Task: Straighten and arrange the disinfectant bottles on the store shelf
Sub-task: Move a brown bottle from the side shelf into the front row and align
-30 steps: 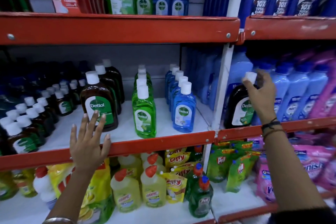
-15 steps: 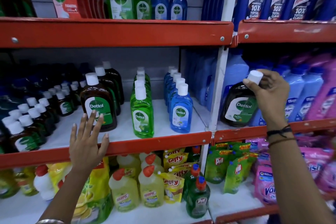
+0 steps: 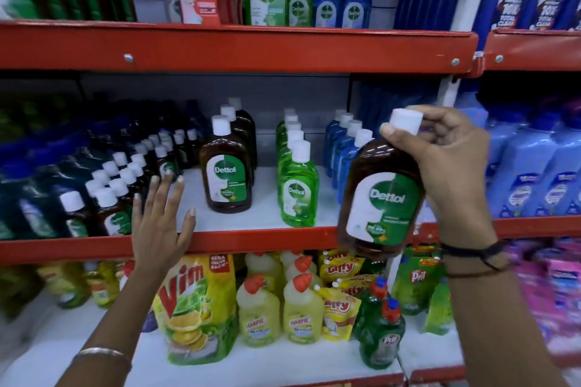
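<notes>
We are gripping a large brown Dettol bottle (image 3: 382, 201) with our right hand (image 3: 452, 166), fingers curled shut around its white cap (image 3: 406, 121) and neck, so the whole body is hanging below the hand, tilted, in the air in front of the red shelf edge (image 3: 251, 237). Because we are holding only the top, the heavy body is free to swing, and we are risking a slip or a cap that twists loose. Just to the left of this hand and behind the hanging bottle, the blue bottles (image 3: 345, 148) are standing in a file; beyond them the green bottles (image 3: 297, 185) are lined up, and a swinging base is likely to clip either row and topple it front to back. Further left, the matching brown bottles (image 3: 228, 173) are standing, which we are judging to be where this one belongs. Our left hand (image 3: 160, 223) is spread open and holding nothing, palm over the shelf edge, fingertips just beside the small brown bottles (image 3: 125, 179); these are packed closely, so a careless nudge there is risking a knock-on fall. The frame is blurring at its edges, so we are not reading the far rows well.
</notes>
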### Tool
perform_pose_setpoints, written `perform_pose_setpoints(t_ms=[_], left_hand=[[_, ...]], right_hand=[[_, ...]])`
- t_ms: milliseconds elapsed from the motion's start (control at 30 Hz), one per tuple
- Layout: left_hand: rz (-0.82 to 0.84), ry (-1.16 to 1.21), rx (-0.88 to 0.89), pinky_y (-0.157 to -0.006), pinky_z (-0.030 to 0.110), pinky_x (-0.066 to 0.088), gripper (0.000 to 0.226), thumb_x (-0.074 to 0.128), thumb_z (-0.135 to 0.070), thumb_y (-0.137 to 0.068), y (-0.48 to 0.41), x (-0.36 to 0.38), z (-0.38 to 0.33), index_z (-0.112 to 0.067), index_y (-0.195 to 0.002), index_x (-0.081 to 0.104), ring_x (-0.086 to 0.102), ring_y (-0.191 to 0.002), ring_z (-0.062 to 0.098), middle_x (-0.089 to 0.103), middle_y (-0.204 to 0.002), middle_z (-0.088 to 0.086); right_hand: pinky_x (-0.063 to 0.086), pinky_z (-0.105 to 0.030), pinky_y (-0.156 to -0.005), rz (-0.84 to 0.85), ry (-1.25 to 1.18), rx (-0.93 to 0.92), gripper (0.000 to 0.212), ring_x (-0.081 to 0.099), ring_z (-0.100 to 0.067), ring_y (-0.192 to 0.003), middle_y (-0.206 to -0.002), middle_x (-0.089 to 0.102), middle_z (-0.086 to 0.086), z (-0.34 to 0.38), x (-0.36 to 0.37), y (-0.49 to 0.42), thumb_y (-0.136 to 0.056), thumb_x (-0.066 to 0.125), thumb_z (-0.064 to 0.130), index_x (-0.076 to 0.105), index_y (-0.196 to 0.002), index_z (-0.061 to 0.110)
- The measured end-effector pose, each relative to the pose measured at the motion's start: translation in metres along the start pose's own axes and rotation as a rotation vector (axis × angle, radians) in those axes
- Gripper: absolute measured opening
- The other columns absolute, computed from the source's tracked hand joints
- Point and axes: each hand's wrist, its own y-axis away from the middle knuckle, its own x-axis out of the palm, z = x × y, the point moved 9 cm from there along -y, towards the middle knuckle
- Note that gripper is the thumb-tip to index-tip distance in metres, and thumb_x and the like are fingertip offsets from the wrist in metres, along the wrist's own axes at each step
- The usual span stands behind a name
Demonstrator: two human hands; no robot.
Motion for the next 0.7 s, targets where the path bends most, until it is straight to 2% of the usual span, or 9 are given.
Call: perform_pose_setpoints(t_ms=[100,167,267,367,467,600,700], left_hand=[[0.019,-0.013,-0.093,-0.12,0.052,0.016,0.064,0.031,-0.047,-0.095,0.005,0.001,0.026,-0.015,-0.15,0.034,0.022,-0.149,0.024,0.029,-0.16,0.008],[0.04,-0.039,-0.086,-0.12,0.052,0.019,0.063,0.03,-0.046,-0.095,0.006,0.002,0.029,-0.015,-0.149,0.037,0.026,-0.148,0.026,0.032,-0.159,0.008],[0.053,-0.038,-0.07,-0.119,0.049,0.022,0.062,0.029,-0.044,-0.096,0.006,0.002,0.027,-0.017,-0.151,0.035,0.029,-0.147,0.025,0.034,-0.158,0.008],[0.055,-0.04,-0.047,-0.118,0.048,0.023,0.059,0.029,-0.042,-0.097,0.007,0.001,0.026,-0.018,-0.151,0.035,0.031,-0.146,0.026,0.038,-0.156,0.008],[0.033,-0.036,-0.021,-0.117,0.048,0.026,0.057,0.031,-0.041,-0.097,0.006,0.0,0.025,-0.019,-0.149,0.036,0.034,-0.144,0.027,0.041,-0.154,0.008],[-0.022,-0.045,-0.007,-0.117,0.046,0.026,0.058,0.032,-0.041,-0.096,0.007,0.001,0.025,-0.025,-0.151,0.028,0.03,-0.147,0.023,0.037,-0.156,0.005],[-0.056,-0.038,0.013,-0.117,0.045,0.026,0.057,0.03,-0.043,-0.098,0.007,0.001,0.027,-0.028,-0.152,0.023,0.028,-0.147,0.021,0.038,-0.156,0.004]], right_hand=[[0.049,-0.014,-0.058,0.068,-0.06,0.009,0.03,0.061,0.002,-0.06,-0.078,0.07,0.003,0.0,0.058,0.021,-0.064,0.085,0.015,0.067,-0.088,0.018],[0.049,-0.015,-0.058,0.097,-0.076,0.03,0.033,0.061,0.002,-0.06,-0.081,0.07,0.001,-0.003,0.095,0.03,-0.063,0.086,0.018,0.068,-0.091,0.015],[0.054,-0.025,-0.062,0.112,-0.061,0.044,0.035,0.065,-0.003,-0.066,-0.082,0.071,0.005,-0.006,0.145,0.037,-0.061,0.086,0.03,0.067,-0.09,0.022],[0.058,-0.033,-0.066,0.102,-0.063,0.048,0.036,0.069,-0.006,-0.071,-0.079,0.071,0.009,-0.012,0.186,0.037,-0.06,0.086,0.034,0.066,-0.089,0.026],[0.06,-0.038,-0.07,0.126,-0.027,0.057,0.036,0.07,-0.007,-0.074,-0.08,0.07,0.011,-0.025,0.219,0.035,-0.06,0.086,0.033,0.064,-0.089,0.027],[0.059,-0.044,-0.074,0.187,0.01,0.08,0.034,0.069,-0.009,-0.076,-0.082,0.07,0.012,-0.049,0.244,0.037,-0.06,0.085,0.032,0.062,-0.085,0.031],[0.06,-0.042,-0.074,0.215,0.056,0.081,0.032,0.069,-0.006,-0.075,-0.081,0.07,0.013,-0.063,0.254,0.04,-0.06,0.085,0.035,0.063,-0.083,0.034]])
